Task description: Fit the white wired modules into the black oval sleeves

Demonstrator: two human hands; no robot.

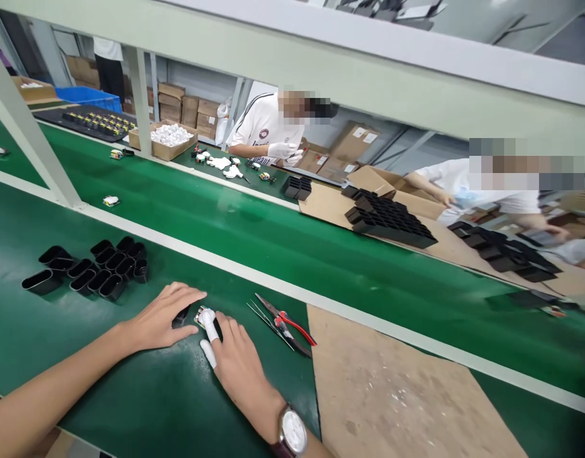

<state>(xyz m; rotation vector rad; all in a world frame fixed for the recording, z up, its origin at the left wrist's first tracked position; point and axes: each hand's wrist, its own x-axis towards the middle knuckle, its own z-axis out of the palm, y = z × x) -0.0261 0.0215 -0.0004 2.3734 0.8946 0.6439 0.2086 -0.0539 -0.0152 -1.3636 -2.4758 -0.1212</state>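
While the left hand (170, 316) curls around one black cup (181, 317), thumb and fingertips apart, I cannot tell whether it grips firmly; just beside those fingertips lies one small white-topped part (202, 313), reached by the index finger of the right hand (242, 359), whose thumb stands spread away from it. Two white finger covers (208, 353) sit on that thumb and index finger. The step in hand looks like handling the small part close beside the cup; as I judge it, the next move calls for a steady left hand and a light, exact right fingertip. Behind the right hand, one watch (293, 430) circles the wrist. Ahead and to that hand's right lie one pair of tweezers (271, 326) and one pair of pliers (286, 323), then one cardboard sheet (392, 381). Left of the left hand stand about fourteen cups (98, 280), overlapping. Farther ahead of both hands, across the green belt (216, 216), two people (268, 124) work, one wearing white gloves (282, 151).
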